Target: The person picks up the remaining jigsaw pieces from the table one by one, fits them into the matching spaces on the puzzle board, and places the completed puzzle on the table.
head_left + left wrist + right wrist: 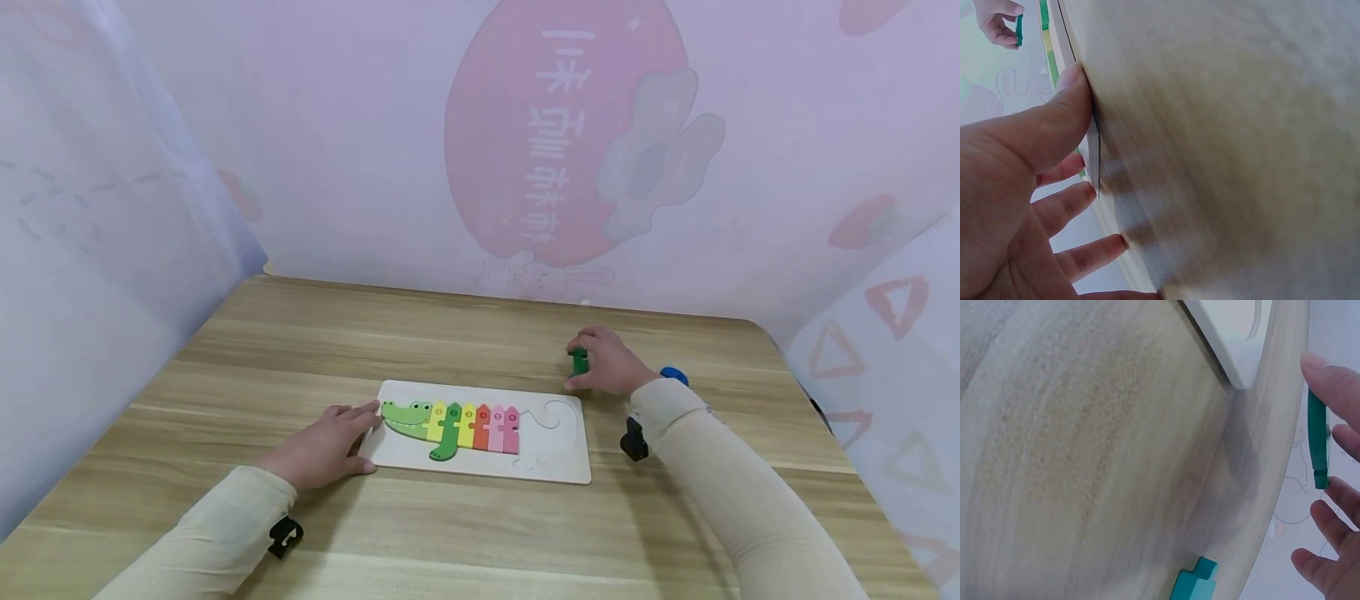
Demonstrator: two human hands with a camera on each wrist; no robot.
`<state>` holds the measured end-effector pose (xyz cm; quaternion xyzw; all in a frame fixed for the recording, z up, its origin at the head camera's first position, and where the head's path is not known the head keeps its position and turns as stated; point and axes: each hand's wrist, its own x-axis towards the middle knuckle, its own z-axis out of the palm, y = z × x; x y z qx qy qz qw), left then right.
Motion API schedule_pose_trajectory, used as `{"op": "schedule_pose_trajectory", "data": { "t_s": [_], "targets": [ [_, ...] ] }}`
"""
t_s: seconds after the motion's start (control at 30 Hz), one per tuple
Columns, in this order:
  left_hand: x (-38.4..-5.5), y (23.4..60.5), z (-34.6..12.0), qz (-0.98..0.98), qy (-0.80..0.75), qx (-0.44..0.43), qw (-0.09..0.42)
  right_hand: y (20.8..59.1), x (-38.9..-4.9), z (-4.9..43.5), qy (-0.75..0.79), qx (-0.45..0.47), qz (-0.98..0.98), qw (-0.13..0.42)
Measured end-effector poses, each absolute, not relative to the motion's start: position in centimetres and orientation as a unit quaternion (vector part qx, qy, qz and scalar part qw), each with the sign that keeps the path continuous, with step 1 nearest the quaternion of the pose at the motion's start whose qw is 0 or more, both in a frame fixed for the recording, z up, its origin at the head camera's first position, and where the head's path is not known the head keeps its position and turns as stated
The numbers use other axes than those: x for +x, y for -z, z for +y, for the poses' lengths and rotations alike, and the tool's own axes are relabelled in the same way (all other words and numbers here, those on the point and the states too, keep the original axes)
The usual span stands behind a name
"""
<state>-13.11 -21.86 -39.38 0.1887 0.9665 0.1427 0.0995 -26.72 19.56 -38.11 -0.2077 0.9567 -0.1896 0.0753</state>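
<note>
- Head view: a wood-grain table [465,533] fills the lower part, with pale sheets [337,142] around it printed with pink shapes, a grey rabbit-like figure and writing.
- Left hand [326,446]: fingers spread and fairly straight, grasping nothing; thumb and fingertips touch the left end of a flat whitish board [555,462] lying on the table.
- Right hand [613,365]: thumb and fingers pinch a green piece [580,362], raised above the table near the board's far right corner.
- Board: long axis left to right, its right end slightly nearer the person. On it lies a crocodile puzzle [468,427], snout pointing left, numbered coloured slats behind the head, bare outlined space at the right.
- Right wrist view: the green piece shows edge-on, long axis nearly up and down the picture; a teal block [1194,584] lies on the table.
</note>
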Motion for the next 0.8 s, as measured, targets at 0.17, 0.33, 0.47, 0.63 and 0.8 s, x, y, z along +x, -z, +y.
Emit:
{"op": "schedule_pose_trajectory", "data": {
  "t_s": [0.17, 0.33, 0.47, 0.63, 0.8],
  "targets": [
    [-13.18, 39.38, -21.91, 0.966, -0.146, 0.189, 0.098, 38.28, -26.70, 19.54, 0.197, -0.209, 0.955, 0.073],
    [-13.30, 39.47, -22.01, 0.966, -0.144, 0.193, 0.096, 38.36, -26.64, 19.47, 0.202, -0.205, 0.955, 0.074],
    [-13.41, 39.51, -21.98, 0.966, -0.146, 0.191, 0.098, 38.38, -26.57, 19.42, 0.205, -0.199, 0.955, 0.077],
    [-13.56, 39.50, -21.88, 0.966, -0.147, 0.189, 0.100, 38.04, -26.17, 19.35, 0.211, -0.203, 0.953, 0.081],
    [-13.70, 39.57, -21.88, 0.966, -0.145, 0.191, 0.099, 37.72, -25.73, 19.26, 0.206, -0.217, 0.951, 0.077]
  ]
}}
